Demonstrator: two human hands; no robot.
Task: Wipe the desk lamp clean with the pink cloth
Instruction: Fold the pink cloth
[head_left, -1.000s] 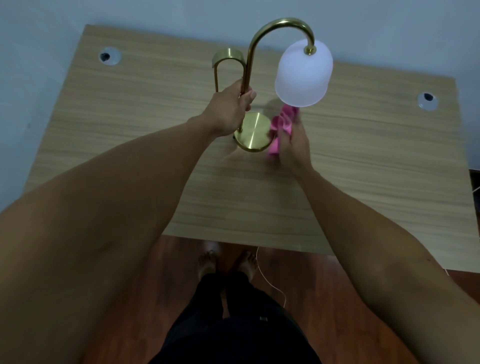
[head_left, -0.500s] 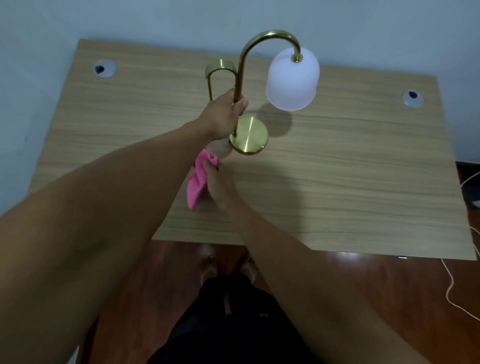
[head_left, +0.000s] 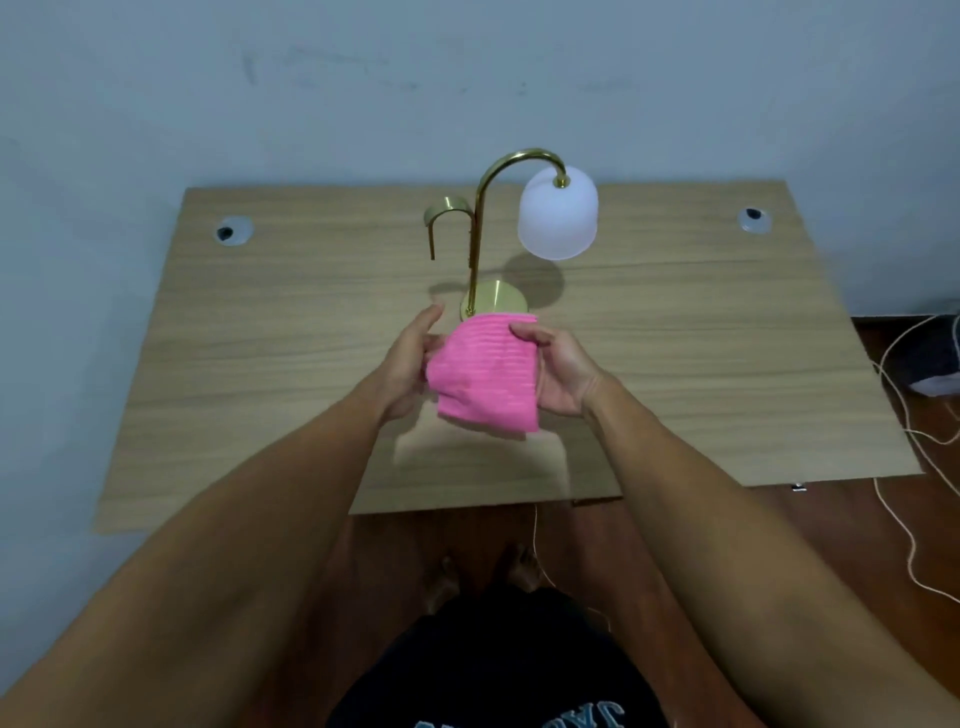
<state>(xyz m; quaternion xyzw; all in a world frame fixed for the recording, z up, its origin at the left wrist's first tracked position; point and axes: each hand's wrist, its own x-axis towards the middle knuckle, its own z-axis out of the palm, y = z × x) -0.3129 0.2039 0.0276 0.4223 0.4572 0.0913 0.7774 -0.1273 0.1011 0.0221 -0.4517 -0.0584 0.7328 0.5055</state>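
Observation:
The desk lamp (head_left: 475, 244) stands upright at the middle back of the wooden desk (head_left: 701, 364). It has a curved brass stem, a round brass base (head_left: 496, 301) and a frosted white shade (head_left: 558, 213) hanging to the right. The pink cloth (head_left: 485, 374) is spread flat in the air in front of the base, covering the base's near edge. My left hand (head_left: 408, 364) grips its left side. My right hand (head_left: 561, 369) grips its right side, thumb on top. Neither hand touches the lamp.
Two round cable holes (head_left: 234, 231) (head_left: 753, 221) sit in the desk's back corners. A grey-blue wall rises behind the desk. Thin cords (head_left: 904, 493) trail over the wooden floor at the right, near a dark object (head_left: 935, 358). My bare feet show below the desk's front edge.
My left hand has let go of the lamp stem and come down to the cloth. My right hand has lifted the cloth, which both hands now hold spread out.

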